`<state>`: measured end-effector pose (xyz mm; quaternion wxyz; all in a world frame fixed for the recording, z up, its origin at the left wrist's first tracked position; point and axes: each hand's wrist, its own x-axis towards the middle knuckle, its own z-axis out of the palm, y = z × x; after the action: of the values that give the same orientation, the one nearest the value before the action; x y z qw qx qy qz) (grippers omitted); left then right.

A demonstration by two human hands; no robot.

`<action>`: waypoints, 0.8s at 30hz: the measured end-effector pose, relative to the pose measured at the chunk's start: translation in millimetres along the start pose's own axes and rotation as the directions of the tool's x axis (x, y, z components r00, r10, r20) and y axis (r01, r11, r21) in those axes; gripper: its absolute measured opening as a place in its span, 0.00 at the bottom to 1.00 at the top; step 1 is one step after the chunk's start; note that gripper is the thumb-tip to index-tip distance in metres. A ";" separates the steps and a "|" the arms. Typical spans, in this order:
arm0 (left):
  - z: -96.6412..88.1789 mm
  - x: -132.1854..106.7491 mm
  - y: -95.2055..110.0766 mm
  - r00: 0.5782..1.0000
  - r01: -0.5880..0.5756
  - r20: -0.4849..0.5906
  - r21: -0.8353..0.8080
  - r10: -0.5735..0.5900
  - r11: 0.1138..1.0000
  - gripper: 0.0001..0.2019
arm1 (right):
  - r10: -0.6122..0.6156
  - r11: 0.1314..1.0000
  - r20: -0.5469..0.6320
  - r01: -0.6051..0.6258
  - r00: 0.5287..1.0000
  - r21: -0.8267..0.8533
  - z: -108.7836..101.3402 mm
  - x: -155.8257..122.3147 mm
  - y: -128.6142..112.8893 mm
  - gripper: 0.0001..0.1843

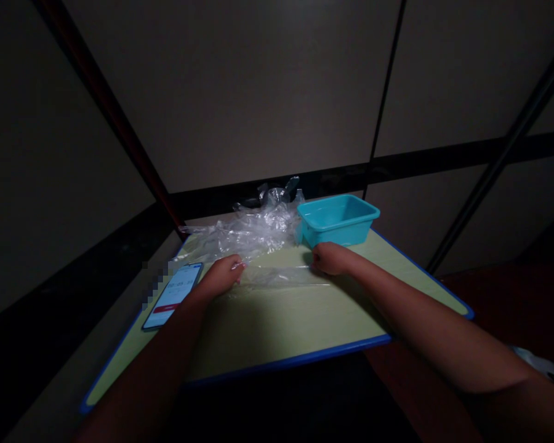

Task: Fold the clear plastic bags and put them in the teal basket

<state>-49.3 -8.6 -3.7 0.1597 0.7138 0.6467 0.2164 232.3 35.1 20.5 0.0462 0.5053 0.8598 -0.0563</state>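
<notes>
A clear plastic bag (279,276) is stretched flat between my two hands, low over the tabletop. My left hand (224,274) is closed on its left end, thumb and fingers pinched together. At the other end my right hand (329,258) is curled into a fist on the plastic, just in front of the turquoise basin (339,231). Behind my left hand lies a crumpled heap of clear plastic bags (258,227). The basin stands upright beside this heap.
A phone (173,296) with a lit screen lies at the table's left edge, near my left forearm. The pale table (277,341) has a blue rim. Large wall panels (268,92) rise directly behind it.
</notes>
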 end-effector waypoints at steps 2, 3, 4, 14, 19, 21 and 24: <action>-0.1 -0.3 0.4 1.000 -0.006 0.004 0.009 0.006 1.000 0.14 | 0.012 1.000 -0.009 -0.012 1.000 -0.002 1.3 0.4 1.0 0.15; -0.2 -0.5 0.9 1.000 -0.006 0.007 0.013 0.005 1.000 0.14 | 0.023 1.000 -0.016 -0.023 1.000 -0.004 2.1 0.4 1.5 0.15; -0.3 -0.6 1.5 1.000 -0.001 0.009 0.016 0.001 1.000 0.14 | 0.041 0.999 -0.024 -0.041 0.999 -0.006 2.9 0.2 2.0 0.16; -2.4 -1.7 6.3 0.999 0.026 0.029 0.006 -0.026 1.000 0.13 | 0.068 0.997 -0.282 -0.057 0.957 0.046 -7.9 -17.2 -12.3 0.18; -4.2 -3.1 10.4 0.999 0.019 0.029 0.020 -0.020 1.000 0.13 | -0.388 0.894 -0.292 0.435 0.874 0.112 1.5 -24.6 -23.9 0.27; -3.7 -2.7 9.6 0.999 0.015 0.030 0.020 -0.015 1.000 0.14 | -0.441 0.878 -0.172 0.463 0.881 0.120 10.9 -24.9 -25.8 0.35; -2.9 -1.9 7.9 0.999 0.019 0.029 0.010 -0.019 1.000 0.14 | -0.412 0.901 -0.019 0.410 0.911 0.143 20.6 -23.5 -27.6 0.39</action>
<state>-44.2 -11.6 2.6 0.1677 0.7114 0.6521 0.2013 220.1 -1.5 4.6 0.0019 0.3142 0.9405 -0.1297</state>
